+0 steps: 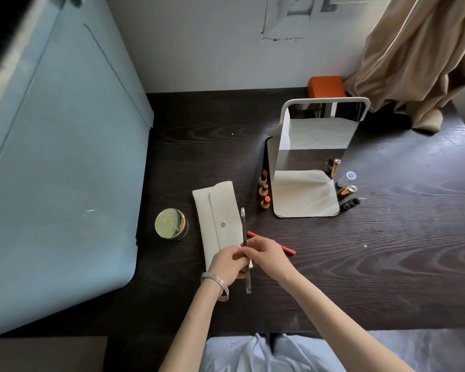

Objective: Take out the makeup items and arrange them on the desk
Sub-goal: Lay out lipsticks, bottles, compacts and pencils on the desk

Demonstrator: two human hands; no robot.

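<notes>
Together, both hands grip one thin dark pencil (pixel 246 248) near its middle: the left hand (pixel 230 264), bangles at its wrist, curls its fingers round the shaft, and the right hand (pixel 266 255) pinches it from the other side. Both forearms reach forward over the desk (pixel 360 264). That pencil points away from the person, over the edge of the white pouch (pixel 216 218). A red pencil (pixel 287 248) lies just behind the right hand.

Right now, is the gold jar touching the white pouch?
Apart. The head view shows a strip of dark desk between the gold jar and the white pouch's left edge.
</notes>
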